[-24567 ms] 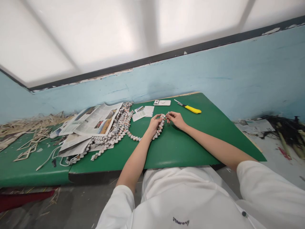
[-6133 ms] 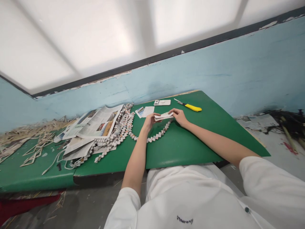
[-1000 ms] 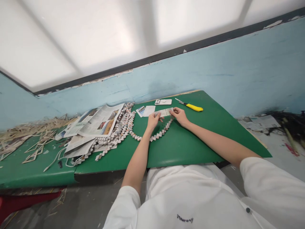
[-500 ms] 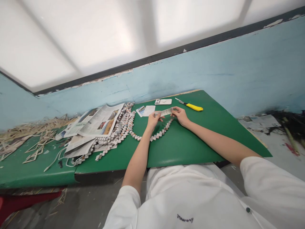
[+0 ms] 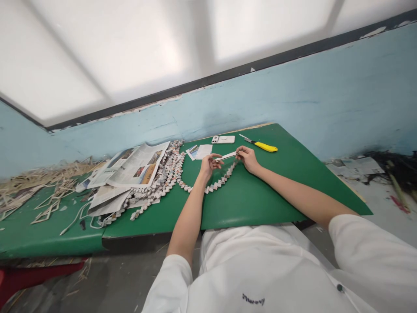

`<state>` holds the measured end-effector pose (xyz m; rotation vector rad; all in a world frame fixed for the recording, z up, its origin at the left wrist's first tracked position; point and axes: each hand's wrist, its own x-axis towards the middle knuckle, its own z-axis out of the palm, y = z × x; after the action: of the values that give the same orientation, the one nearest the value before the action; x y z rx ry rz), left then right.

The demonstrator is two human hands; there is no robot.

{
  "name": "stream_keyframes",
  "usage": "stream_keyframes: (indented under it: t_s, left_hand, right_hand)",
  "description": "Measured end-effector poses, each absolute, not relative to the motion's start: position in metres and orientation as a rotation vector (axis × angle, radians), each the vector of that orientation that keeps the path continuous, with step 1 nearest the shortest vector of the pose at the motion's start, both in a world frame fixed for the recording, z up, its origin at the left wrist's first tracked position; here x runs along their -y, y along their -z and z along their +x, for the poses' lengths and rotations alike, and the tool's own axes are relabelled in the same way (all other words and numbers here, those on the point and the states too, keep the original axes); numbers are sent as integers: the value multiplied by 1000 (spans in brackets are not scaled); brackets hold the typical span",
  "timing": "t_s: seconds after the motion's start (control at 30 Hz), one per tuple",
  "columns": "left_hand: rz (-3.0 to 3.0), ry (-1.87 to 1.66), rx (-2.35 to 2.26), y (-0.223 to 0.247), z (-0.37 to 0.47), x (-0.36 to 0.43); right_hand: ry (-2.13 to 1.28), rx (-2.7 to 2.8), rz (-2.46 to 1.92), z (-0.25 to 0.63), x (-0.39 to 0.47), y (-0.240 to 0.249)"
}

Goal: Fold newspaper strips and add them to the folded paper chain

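Note:
A narrow folded strip of newspaper [image 5: 227, 156] stretches between my two hands above the green table. My left hand [image 5: 208, 166] pinches its left end, and my right hand [image 5: 246, 158] grips the other end. Just below them lies a zigzag chain of folded paper [image 5: 217, 185], which curves from the pile on the left up toward my right hand. Whether that hand also touches the chain's end, I cannot tell. Behind my left hand are small paper pieces [image 5: 203, 151], one of them printed with a picture.
On the green table [image 5: 260, 202] a phone [image 5: 223, 139] and a yellow-handled utility knife [image 5: 265, 146] lie near the wall. Newspaper sheets [image 5: 140, 167] cover a heap of woven paper chains [image 5: 169, 176]. Further left are loose wooden strips [image 5: 55, 195] and a white cable [image 5: 75, 217].
The newspaper strip has gone from a wider band to a narrower folded one. Both hands stay in nearly the same place, with the left fingers shifted along the strip.

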<state>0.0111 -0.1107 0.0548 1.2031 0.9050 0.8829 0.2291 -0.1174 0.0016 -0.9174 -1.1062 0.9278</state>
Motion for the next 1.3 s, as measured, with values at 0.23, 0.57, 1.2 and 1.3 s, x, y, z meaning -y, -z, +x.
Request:
stream_keyframes:
  t_s: [0.23,0.57,1.2,1.3]
  left_hand:
    - [1259,-531,-832,-57,11,117]
    - [1460,-612,-802,-56,16,125]
    - [1687,-630,-781,-44,20,121]
    - [1685,-618,-782,-45,20,122]
  right_hand:
    - [-896,1363,-908,224,136,-12]
    - [-895,1348,-906,217,147,-20]
    - [-726,1485,-1037,215,149,-22]
    - [-707,1508,-1032,214,149,-21]
